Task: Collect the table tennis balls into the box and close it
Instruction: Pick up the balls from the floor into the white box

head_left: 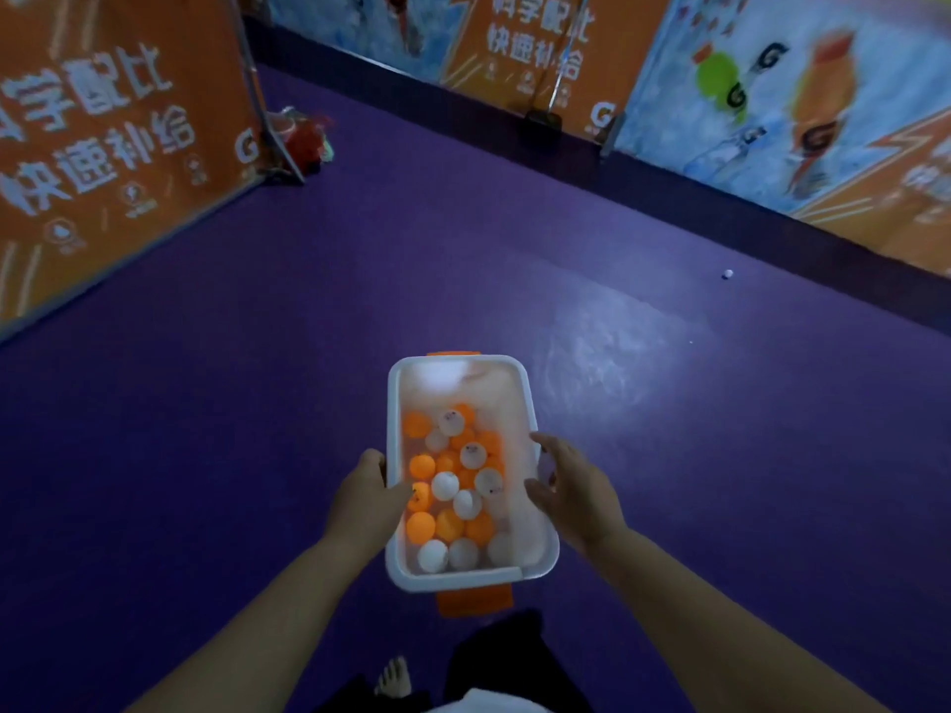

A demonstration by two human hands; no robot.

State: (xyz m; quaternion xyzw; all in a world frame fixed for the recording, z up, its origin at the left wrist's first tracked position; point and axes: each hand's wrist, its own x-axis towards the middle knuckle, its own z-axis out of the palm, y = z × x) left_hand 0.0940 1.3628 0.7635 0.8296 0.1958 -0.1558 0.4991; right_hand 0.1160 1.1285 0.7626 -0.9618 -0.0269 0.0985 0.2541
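I hold a white translucent plastic box [535, 568] with orange latches at both ends, lid off, in front of me above the purple floor. Several orange and white table tennis balls [453, 486] lie inside, mostly in its near half. My left hand [368, 499] grips the left rim, thumb over the edge. My right hand [571, 486] grips the right rim. One white ball [727, 273] lies on the floor far right, near the barrier. No lid is in view.
Orange and blue advertising barriers [118, 146] fence the court on the left and along the back [772, 120]. A red bag [303, 138] lies in the far-left corner. A dark stand base [539, 119] sits at the back barrier. My feet show at the bottom.
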